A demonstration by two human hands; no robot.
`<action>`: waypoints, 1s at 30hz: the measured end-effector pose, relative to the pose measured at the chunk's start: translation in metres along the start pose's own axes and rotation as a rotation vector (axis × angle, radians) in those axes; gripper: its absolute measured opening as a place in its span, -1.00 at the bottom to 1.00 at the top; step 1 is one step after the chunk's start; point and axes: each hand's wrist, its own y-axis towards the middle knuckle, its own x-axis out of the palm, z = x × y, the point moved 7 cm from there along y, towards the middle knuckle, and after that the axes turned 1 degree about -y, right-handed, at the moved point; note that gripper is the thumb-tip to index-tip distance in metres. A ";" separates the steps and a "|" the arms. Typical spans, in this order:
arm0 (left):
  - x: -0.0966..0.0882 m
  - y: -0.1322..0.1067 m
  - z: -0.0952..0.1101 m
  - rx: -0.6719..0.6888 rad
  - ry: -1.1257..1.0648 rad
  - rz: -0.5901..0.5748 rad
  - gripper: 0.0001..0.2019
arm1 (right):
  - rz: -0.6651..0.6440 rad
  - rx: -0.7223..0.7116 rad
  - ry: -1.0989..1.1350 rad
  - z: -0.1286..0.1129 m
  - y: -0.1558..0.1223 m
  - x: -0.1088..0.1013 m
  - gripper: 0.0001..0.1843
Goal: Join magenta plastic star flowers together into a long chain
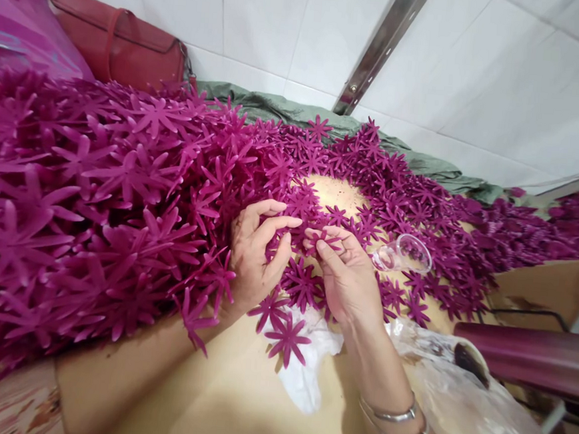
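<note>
My right hand (352, 275) is closed in a pinch on a magenta star-shaped flower piece (324, 240), its thumb laid over the fingers. Facing it, my left hand (256, 258) has thumb and fingers apart, with nothing visible in them. Its fingertips come close to the held piece but do not appear to touch it. A big heap of the same magenta flower pieces (137, 178) spreads around and behind both hands. One loose flower piece (288, 339) lies in front, on a crumpled white cloth or tissue (306, 382).
A clear plastic cup (414, 255) lies on its side beyond my right hand. Clear plastic bags (484, 419) and a dark magenta roll (523, 359) are at the right. A red handbag (118, 36) stands behind the heap, against a tiled wall (264, 28). Green cloth (288, 108) runs along the wall.
</note>
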 end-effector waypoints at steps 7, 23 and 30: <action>0.011 -0.004 -0.005 -0.008 0.061 -0.088 -0.76 | -0.031 -0.065 -0.125 0.001 -0.003 0.004 -0.68; -0.008 0.002 -0.004 -0.001 0.006 0.118 -0.89 | 0.049 -0.306 -0.399 -0.032 -0.003 -0.008 -0.88; -0.019 -0.002 0.001 0.061 0.036 0.229 -0.71 | -0.297 -0.179 -0.748 -0.038 -0.002 -0.009 -0.79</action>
